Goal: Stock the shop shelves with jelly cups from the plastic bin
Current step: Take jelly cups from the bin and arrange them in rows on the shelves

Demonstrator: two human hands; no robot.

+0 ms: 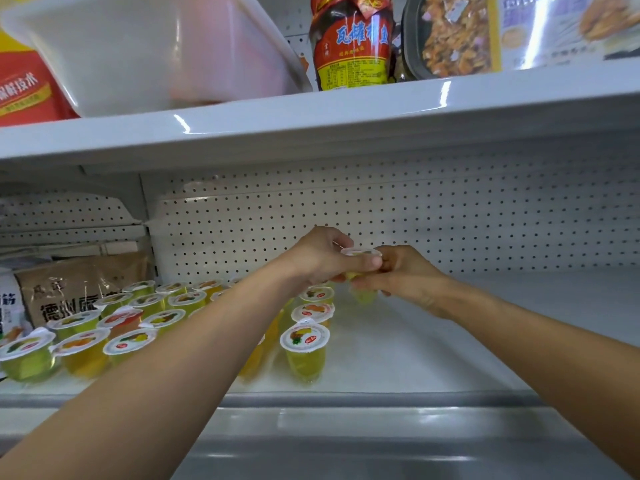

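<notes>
Both my hands meet over the middle shelf (450, 358), holding one jelly cup (362, 252) with a white lid between them. My left hand (322, 258) grips it from the left with the thumb across its side. From the right, my right hand (405, 275) pinches its lower part. Several jelly cups (304, 348) with yellow and green jelly stand in rows on the shelf's left half, partly hidden by my left forearm. The white plastic bin (156, 53) sits tilted on the upper shelf at top left.
A brown package (76, 289) and a white carton (8, 303) stand at the far left behind a shelf divider. The upper shelf (346, 109) carries a red jar (351, 43), a boxed meal (453, 32) and a red bag (27, 84). Perforated back panel behind.
</notes>
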